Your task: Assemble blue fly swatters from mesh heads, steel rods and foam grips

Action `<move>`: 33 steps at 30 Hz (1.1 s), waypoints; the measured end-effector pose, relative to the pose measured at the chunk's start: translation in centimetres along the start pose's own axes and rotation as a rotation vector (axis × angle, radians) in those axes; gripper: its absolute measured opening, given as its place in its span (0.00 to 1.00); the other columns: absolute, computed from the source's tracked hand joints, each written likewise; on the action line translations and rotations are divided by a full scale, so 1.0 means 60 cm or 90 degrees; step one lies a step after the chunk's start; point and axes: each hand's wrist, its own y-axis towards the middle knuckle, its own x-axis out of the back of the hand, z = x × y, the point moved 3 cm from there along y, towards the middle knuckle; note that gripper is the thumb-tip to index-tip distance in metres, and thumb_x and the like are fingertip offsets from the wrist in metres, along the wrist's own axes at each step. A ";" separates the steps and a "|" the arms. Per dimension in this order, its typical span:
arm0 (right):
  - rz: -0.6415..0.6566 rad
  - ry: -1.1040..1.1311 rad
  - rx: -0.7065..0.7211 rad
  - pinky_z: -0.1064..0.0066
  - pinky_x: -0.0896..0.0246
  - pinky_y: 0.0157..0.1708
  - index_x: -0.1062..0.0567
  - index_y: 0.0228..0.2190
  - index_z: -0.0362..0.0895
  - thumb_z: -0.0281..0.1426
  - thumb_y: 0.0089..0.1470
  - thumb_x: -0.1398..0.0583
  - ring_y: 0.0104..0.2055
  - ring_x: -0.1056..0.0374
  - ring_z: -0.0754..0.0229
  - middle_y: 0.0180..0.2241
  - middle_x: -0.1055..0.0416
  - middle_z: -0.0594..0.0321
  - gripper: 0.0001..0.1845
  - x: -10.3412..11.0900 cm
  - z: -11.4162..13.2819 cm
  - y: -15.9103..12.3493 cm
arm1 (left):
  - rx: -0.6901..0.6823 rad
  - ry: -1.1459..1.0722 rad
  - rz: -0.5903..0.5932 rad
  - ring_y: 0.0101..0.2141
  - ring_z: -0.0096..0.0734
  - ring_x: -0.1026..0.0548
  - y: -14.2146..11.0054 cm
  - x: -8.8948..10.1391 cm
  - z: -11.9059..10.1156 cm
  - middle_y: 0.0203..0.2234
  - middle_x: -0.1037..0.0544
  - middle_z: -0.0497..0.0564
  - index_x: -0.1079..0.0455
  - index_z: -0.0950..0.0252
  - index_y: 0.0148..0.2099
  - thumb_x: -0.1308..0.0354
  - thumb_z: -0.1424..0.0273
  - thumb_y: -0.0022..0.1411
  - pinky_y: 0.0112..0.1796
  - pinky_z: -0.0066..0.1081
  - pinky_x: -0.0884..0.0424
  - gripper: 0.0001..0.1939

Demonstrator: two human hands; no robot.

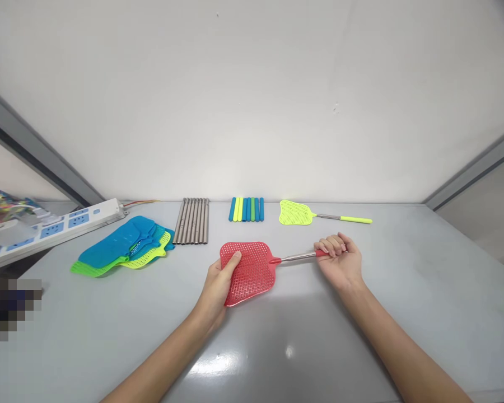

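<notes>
A red fly swatter (252, 273) with a perforated head and a metal rod is held above the table between both hands. My left hand (218, 285) grips the left edge of its head, thumb on top. The fingers of my right hand (340, 262) are curled round the red handle at the rod's right end, so most of the handle is hidden. Behind my right hand lies a complete yellow fly swatter (296, 213), its yellow handle pointing right.
Blue, green and yellow swatter heads (121, 240) lie stacked at the left. Several metal rods (193, 221) and a row of blue, yellow and green handles (246, 209) lie along the back. A white power strip (105, 210) runs along the left edge, and a wall (252, 112) stands behind the table (424, 291).
</notes>
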 end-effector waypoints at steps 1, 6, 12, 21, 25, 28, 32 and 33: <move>-0.002 0.000 0.002 0.75 0.48 0.17 0.56 0.15 0.44 0.25 0.47 0.51 0.14 0.56 0.70 0.13 0.61 0.73 0.18 0.000 0.000 0.000 | 0.008 -0.002 -0.004 0.26 0.34 0.25 0.000 0.000 0.002 0.27 0.23 0.55 0.32 0.68 0.38 0.44 0.64 0.49 0.27 0.30 0.29 0.15; -0.008 0.041 0.000 0.76 0.50 0.16 0.57 0.15 0.44 0.25 0.47 0.51 0.13 0.58 0.69 0.12 0.62 0.73 0.18 -0.003 -0.001 -0.002 | 0.023 -0.022 -0.016 0.25 0.33 0.26 -0.005 -0.004 0.013 0.27 0.23 0.55 0.32 0.68 0.38 0.44 0.64 0.49 0.27 0.30 0.29 0.15; -0.006 0.034 0.007 0.77 0.50 0.15 0.57 0.15 0.44 0.25 0.48 0.51 0.13 0.58 0.70 0.12 0.63 0.74 0.19 -0.004 -0.001 -0.004 | -0.001 -0.040 -0.013 0.26 0.33 0.26 -0.021 -0.010 0.026 0.27 0.23 0.54 0.33 0.68 0.42 0.44 0.62 0.49 0.27 0.29 0.29 0.19; -0.016 0.068 -0.032 0.77 0.50 0.15 0.57 0.15 0.44 0.24 0.48 0.51 0.13 0.58 0.70 0.12 0.62 0.74 0.19 0.006 -0.007 0.001 | -0.001 -0.043 -0.032 0.26 0.32 0.26 -0.032 -0.012 0.019 0.28 0.24 0.53 0.33 0.67 0.43 0.44 0.60 0.48 0.27 0.28 0.30 0.21; -0.026 0.086 -0.047 0.76 0.50 0.15 0.57 0.15 0.44 0.24 0.47 0.51 0.13 0.58 0.69 0.12 0.62 0.74 0.18 0.007 -0.005 0.002 | 0.032 -0.046 -0.030 0.26 0.31 0.26 -0.030 -0.015 0.014 0.27 0.24 0.53 0.32 0.67 0.40 0.44 0.61 0.49 0.27 0.28 0.30 0.18; -0.019 0.081 -0.054 0.76 0.49 0.16 0.56 0.15 0.44 0.24 0.47 0.51 0.13 0.57 0.69 0.12 0.62 0.73 0.18 0.007 0.000 0.004 | 0.047 -0.051 -0.015 0.25 0.32 0.26 -0.029 -0.017 0.013 0.27 0.24 0.54 0.32 0.68 0.40 0.44 0.61 0.49 0.27 0.28 0.30 0.18; -0.002 0.081 -0.061 0.75 0.48 0.17 0.55 0.15 0.44 0.25 0.48 0.50 0.13 0.57 0.69 0.12 0.61 0.74 0.18 0.007 0.003 0.007 | 0.052 -0.050 -0.001 0.25 0.33 0.26 -0.029 -0.016 0.014 0.27 0.24 0.55 0.31 0.69 0.39 0.45 0.60 0.49 0.25 0.28 0.31 0.19; 0.000 0.080 -0.064 0.75 0.48 0.17 0.55 0.15 0.44 0.25 0.48 0.50 0.13 0.56 0.69 0.12 0.61 0.74 0.18 0.007 0.004 0.007 | 0.053 -0.050 0.001 0.25 0.33 0.26 -0.028 -0.015 0.015 0.27 0.24 0.55 0.31 0.69 0.39 0.45 0.60 0.49 0.25 0.28 0.31 0.19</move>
